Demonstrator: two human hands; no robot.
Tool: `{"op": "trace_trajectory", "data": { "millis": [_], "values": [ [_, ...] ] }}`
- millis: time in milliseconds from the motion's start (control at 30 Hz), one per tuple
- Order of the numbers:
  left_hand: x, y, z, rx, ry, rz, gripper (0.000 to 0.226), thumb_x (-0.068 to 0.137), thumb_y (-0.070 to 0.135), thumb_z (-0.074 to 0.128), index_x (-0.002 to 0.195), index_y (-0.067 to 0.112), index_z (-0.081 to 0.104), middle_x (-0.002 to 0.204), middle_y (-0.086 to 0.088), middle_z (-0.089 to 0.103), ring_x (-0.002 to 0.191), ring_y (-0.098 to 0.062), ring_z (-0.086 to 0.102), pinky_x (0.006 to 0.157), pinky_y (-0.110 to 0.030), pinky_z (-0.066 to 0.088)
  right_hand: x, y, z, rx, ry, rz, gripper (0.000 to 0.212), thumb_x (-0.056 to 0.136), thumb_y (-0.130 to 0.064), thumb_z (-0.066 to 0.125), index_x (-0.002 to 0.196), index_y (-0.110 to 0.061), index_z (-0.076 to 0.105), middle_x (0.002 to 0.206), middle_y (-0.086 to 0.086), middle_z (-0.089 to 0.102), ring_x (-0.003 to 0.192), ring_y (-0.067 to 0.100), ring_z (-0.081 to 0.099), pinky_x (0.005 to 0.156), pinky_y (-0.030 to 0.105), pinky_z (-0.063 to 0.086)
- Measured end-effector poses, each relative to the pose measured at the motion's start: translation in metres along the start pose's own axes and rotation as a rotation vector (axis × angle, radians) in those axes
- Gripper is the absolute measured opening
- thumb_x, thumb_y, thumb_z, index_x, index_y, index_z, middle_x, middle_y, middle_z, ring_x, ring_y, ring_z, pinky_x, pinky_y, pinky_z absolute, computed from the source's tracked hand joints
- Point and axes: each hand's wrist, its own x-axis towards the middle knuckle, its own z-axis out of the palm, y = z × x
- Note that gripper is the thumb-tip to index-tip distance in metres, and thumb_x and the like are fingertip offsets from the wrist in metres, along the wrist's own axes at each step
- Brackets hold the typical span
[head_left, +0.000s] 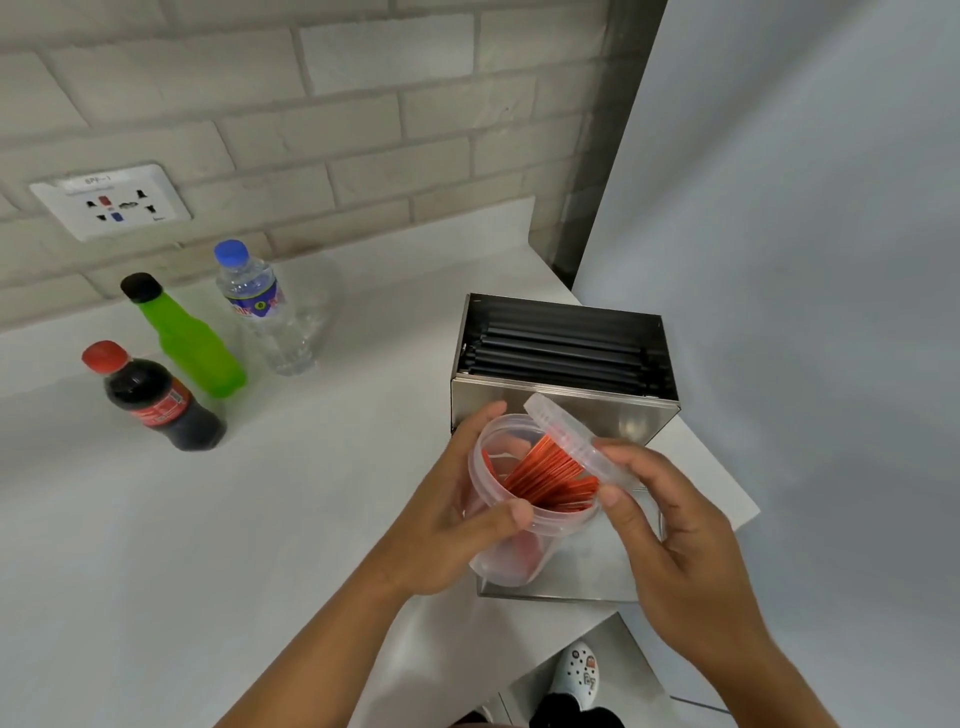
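My left hand (457, 519) grips a clear plastic jar (511, 551) that is tilted and filled with orange-red sachets (550, 475). My right hand (670, 530) pinches the jar's clear lid (563, 428), which stands lifted at an angle over the jar's open mouth. Both are held above the front of a stainless steel box (582, 410) near the counter's right edge.
The steel box holds several black sachets (561, 353). On the white counter (260, 519) to the left stand a cola bottle (156, 400), a green bottle (182, 338) and a water bottle (260, 306). A wall socket (111, 200) sits on the brick wall. The floor and a shoe (576, 675) show below right.
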Motion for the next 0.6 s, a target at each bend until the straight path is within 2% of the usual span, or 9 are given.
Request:
{"op": "trace_trajectory", "data": {
  "millis": [67,133,200,267,467,600],
  "values": [
    [-0.001,-0.003,0.001,-0.014,-0.017,-0.011,0.099,0.081,0.066,0.078,0.16,0.037,0.027,0.155,0.005,0.05,0.144,-0.027,0.051,0.109,-0.054,0.053,0.0,0.005,-0.002,-0.01,-0.043,-0.048,0.027,0.106,-0.032,0.057,0.131,-0.041,0.065,0.131,-0.026,0.066,0.129,-0.002,0.058,0.096,0.004,0.045],
    [0.0,-0.003,0.002,-0.021,-0.022,-0.017,0.098,0.083,0.064,0.077,0.161,0.037,0.025,0.157,0.007,0.048,0.145,-0.025,0.05,0.109,-0.052,0.054,0.001,0.008,-0.004,-0.003,-0.09,-0.077,0.03,0.103,-0.042,0.059,0.133,-0.045,0.062,0.137,-0.023,0.063,0.134,0.001,0.055,0.098,0.005,0.045],
    [0.001,-0.001,0.003,-0.013,-0.023,-0.006,0.096,0.086,0.063,0.074,0.162,0.037,0.023,0.157,0.01,0.047,0.145,-0.021,0.049,0.109,-0.047,0.054,0.001,0.012,-0.005,-0.035,-0.14,-0.085,0.045,0.097,-0.058,0.061,0.139,-0.043,0.058,0.145,-0.018,0.058,0.139,0.007,0.052,0.102,0.008,0.045],
    [0.004,0.001,0.004,0.002,-0.024,0.007,0.094,0.088,0.064,0.071,0.163,0.035,0.022,0.157,0.011,0.047,0.145,-0.021,0.049,0.11,-0.044,0.054,0.001,0.017,-0.005,-0.087,-0.166,-0.081,0.058,0.091,-0.066,0.064,0.143,-0.042,0.054,0.149,-0.018,0.053,0.141,0.008,0.049,0.105,0.011,0.044],
    [0.009,0.005,0.008,0.006,-0.029,0.01,0.089,0.091,0.072,0.059,0.163,0.037,0.02,0.153,0.011,0.052,0.144,-0.022,0.051,0.111,-0.044,0.053,0.006,0.017,-0.002,-0.023,-0.16,-0.11,0.052,0.091,-0.061,0.068,0.137,-0.042,0.058,0.143,-0.017,0.057,0.136,0.01,0.053,0.098,0.014,0.052],
    [0.011,0.006,0.013,0.039,-0.019,0.029,0.082,0.093,0.076,0.047,0.162,0.043,0.019,0.144,0.018,0.058,0.138,-0.018,0.057,0.106,-0.029,0.054,0.006,0.013,0.0,0.021,-0.15,-0.153,0.043,0.094,-0.053,0.068,0.133,-0.037,0.062,0.137,-0.012,0.062,0.132,0.016,0.058,0.098,0.014,0.051]
  ]
}}
